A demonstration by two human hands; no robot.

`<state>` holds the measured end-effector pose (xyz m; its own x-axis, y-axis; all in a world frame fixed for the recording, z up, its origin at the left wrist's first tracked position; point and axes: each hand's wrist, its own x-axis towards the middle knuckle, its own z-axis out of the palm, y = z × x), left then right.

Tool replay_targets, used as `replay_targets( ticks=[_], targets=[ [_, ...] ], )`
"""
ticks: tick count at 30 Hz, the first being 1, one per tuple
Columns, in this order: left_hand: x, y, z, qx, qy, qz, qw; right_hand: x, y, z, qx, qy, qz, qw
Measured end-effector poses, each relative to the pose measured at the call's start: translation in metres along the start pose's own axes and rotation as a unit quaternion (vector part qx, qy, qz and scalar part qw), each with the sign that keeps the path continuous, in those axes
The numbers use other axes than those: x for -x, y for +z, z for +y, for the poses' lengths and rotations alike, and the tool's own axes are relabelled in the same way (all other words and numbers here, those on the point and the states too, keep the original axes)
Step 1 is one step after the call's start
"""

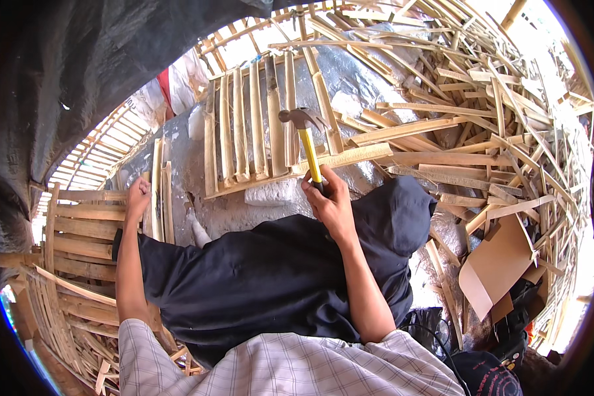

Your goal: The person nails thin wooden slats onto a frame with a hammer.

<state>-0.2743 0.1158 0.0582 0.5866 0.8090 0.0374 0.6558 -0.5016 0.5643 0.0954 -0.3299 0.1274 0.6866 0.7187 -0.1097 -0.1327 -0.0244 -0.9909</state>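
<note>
My right hand [328, 201] is wrapped round the dark grip of a claw hammer [307, 145], whose yellow shaft stands up with the metal head at the top. Behind the hammer lies a bamboo frame [257, 125], made of several upright slats across a long bottom strip [350, 157]. Out to the left, my left hand [138, 196] is closed in a fist beside loose upright bamboo slats [157, 191]. A slat end shows just above that fist, but what the fingers hold is hidden.
Slatted bamboo panels [89, 229] stand at the left. A large heap of split bamboo [488, 125] fills the right side, with a cardboard piece [498, 264] at its near edge. A pale block [270, 193] lies under the frame's near edge. Dark sheeting [79, 72] hangs at upper left.
</note>
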Motion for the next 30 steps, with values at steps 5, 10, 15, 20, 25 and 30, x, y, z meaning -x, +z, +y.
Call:
replay_targets(
  ticks=[5,10,15,20,25,30],
  targets=[
    [-0.001,0.001,-0.001,0.002,-0.016,0.002,1.000,0.002,0.004,-0.003,0.059,-0.080,-0.002,0.995],
    [0.000,0.002,0.029,-0.049,0.043,0.030,0.997,0.004,0.008,0.000,0.126,-0.144,0.008,0.981],
    [-0.001,0.002,0.054,-0.065,0.086,0.032,0.994,0.005,0.011,-0.003,0.180,-0.131,-0.001,0.975],
    [-0.001,0.003,0.060,-0.078,0.107,0.014,0.991,0.006,0.014,-0.003,0.205,-0.148,-0.002,0.968],
    [-0.001,-0.003,0.083,-0.085,0.134,0.018,0.987,0.004,0.013,-0.006,0.231,-0.142,0.001,0.963],
    [0.002,-0.011,0.162,-0.082,0.212,0.102,0.969,0.003,0.006,-0.003,0.218,-0.155,0.016,0.964]
  ],
)
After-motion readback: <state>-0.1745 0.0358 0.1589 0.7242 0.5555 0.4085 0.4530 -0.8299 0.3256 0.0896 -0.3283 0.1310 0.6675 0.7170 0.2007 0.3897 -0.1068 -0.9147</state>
